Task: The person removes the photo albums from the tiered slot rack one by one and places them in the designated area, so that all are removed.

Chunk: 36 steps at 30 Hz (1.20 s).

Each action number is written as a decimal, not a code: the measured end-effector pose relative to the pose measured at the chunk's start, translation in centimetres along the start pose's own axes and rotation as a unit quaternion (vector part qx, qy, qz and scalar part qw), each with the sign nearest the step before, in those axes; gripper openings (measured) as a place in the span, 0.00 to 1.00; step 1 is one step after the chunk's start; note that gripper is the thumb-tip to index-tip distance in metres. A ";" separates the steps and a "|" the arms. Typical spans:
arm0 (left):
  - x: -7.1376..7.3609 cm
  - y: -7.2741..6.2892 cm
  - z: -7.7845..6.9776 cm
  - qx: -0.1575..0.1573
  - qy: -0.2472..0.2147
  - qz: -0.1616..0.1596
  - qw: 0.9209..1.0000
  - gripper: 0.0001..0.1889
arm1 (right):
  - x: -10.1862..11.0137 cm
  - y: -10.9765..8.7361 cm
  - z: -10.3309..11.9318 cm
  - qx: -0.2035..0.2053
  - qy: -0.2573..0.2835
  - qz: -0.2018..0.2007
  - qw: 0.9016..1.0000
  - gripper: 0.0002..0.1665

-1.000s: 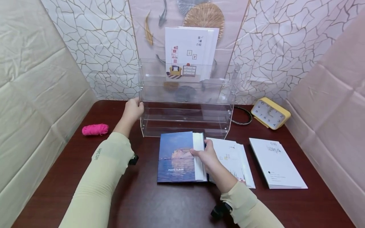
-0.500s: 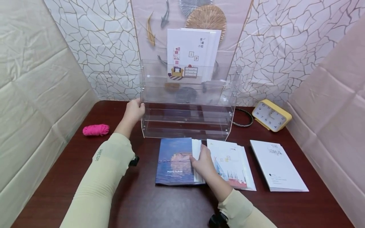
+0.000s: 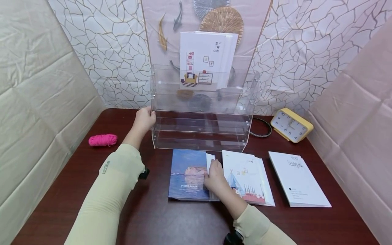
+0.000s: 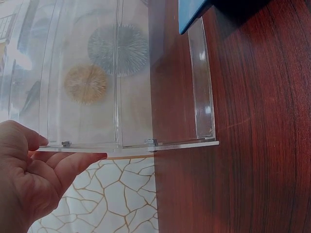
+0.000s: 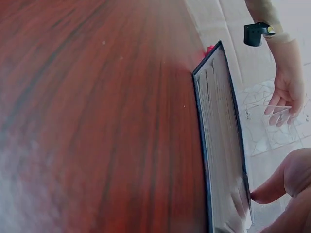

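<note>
A blue photo album with a sea-cliff cover lies on the table in front of a clear acrylic rack. My right hand holds the album at its right edge. In the right wrist view, the thumb presses the cover of the album, whose pages show edge-on; the other fingers are mostly hidden. My left hand grips the rack's left side. From the left wrist, that hand has thumb and fingers on opposite faces of the side panel.
A white album stands in the rack's upper tier. Two more white albums, one with a tent picture and one plainer, lie to the right. Pink yarn, a dark ring and a yellow clock flank the rack.
The blue album has come down from a slightly raised position near the rack and now lies flatter. My right hand moved down and a little left with it. The left hand stays on the rack.
</note>
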<state>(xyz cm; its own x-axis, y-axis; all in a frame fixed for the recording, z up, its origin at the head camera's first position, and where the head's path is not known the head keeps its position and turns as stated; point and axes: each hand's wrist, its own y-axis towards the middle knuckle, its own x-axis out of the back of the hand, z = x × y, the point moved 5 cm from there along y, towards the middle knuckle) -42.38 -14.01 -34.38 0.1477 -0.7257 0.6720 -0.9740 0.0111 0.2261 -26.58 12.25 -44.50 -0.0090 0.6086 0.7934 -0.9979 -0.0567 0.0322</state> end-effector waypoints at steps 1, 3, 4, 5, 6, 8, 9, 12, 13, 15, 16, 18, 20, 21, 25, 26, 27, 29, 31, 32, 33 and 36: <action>0.0 0.0 0.0 0.001 -0.002 0.000 1.000 0.15 | 0.2 0.0 0.3 0.013 -0.003 -0.011 1.000 0.35; 0.0 0.1 0.1 0.002 -0.002 0.001 1.000 0.16 | 1.0 0.1 1.2 0.048 -0.002 -0.036 0.998 0.35; 0.0 0.1 0.2 0.002 -0.002 0.000 1.000 0.15 | 1.8 0.1 2.0 0.067 0.002 -0.049 0.997 0.35; -0.1 0.2 0.2 0.000 -0.002 0.000 1.000 0.15 | 2.9 0.4 2.8 0.091 0.008 -0.067 0.994 0.35; -0.1 0.2 0.2 -0.002 -0.002 0.000 1.000 0.15 | 4.2 0.7 3.8 0.118 0.016 -0.089 0.989 0.36; -0.1 0.2 0.3 -0.005 -0.001 -0.002 1.000 0.15 | 7.7 2.0 5.9 0.165 0.038 -0.133 0.976 0.38; -0.1 0.2 0.3 -0.007 -0.001 -0.003 1.000 0.15 | 9.7 2.9 6.9 0.185 0.047 -0.158 0.969 0.40; -0.1 0.0 0.3 -0.005 0.001 -0.004 1.000 0.16 | 15.8 6.3 9.5 0.207 0.071 -0.223 0.950 0.44; -0.1 0.0 0.4 -0.002 0.001 -0.004 1.000 0.16 | 17.5 7.5 10.2 0.206 0.078 -0.240 0.946 0.46; -0.1 -0.1 0.4 -0.002 0.004 -0.005 1.000 0.18 | 20.5 10.1 11.2 0.187 0.082 -0.262 0.943 0.50; -0.1 0.0 0.4 -0.001 0.003 -0.006 1.000 0.18 | 21.6 11.4 11.5 0.172 0.080 -0.269 0.944 0.52; -0.1 0.0 0.3 -0.002 0.001 -0.007 1.000 0.19 | 23.3 13.8 11.8 0.140 0.071 -0.275 0.948 0.56; -0.1 0.0 0.2 -0.003 0.001 -0.006 1.000 0.19 | 24.4 15.8 11.7 0.108 0.060 -0.274 0.954 0.60; -0.1 0.0 0.2 -0.003 0.000 -0.007 1.000 0.19 | 24.7 16.6 11.6 0.094 0.058 -0.271 0.956 0.62; -0.2 0.0 0.3 0.002 -0.005 -0.006 1.000 0.19 | 25.0 19.0 10.8 0.049 0.087 -0.244 0.965 0.67; -0.3 0.0 0.3 0.003 -0.008 -0.006 1.000 0.19 | 25.0 19.4 10.7 0.045 0.098 -0.238 0.965 0.67; -0.3 0.0 0.3 0.004 -0.010 -0.005 1.000 0.19 | 24.9 19.7 10.6 0.039 0.108 -0.232 0.966 0.67; -0.4 0.1 0.4 0.006 -0.009 -0.003 1.000 0.19 | 24.8 20.1 10.5 0.031 0.132 -0.222 0.966 0.64; -0.4 0.1 0.4 0.006 -0.008 -0.004 1.000 0.19 | 24.7 20.5 10.5 0.030 0.160 -0.210 0.964 0.60; -0.4 0.1 0.4 0.007 -0.009 -0.004 1.000 0.19 | 24.7 20.6 10.4 0.028 0.168 -0.204 0.964 0.57; -0.4 0.2 0.5 0.006 -0.007 -0.006 1.000 0.18 | 24.7 20.8 10.4 0.027 0.177 -0.196 0.964 0.53; -0.3 0.2 0.5 0.002 -0.004 -0.011 1.000 0.18 | 24.7 21.3 10.2 0.033 0.187 -0.166 0.968 0.45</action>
<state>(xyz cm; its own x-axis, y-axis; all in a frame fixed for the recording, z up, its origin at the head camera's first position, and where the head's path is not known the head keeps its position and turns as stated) -42.72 -14.14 -34.88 0.1672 -0.7312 0.6614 -0.9714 -0.0075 0.2373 -47.38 18.01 -18.04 0.2757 0.8452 0.4579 -0.9440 0.1482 0.2949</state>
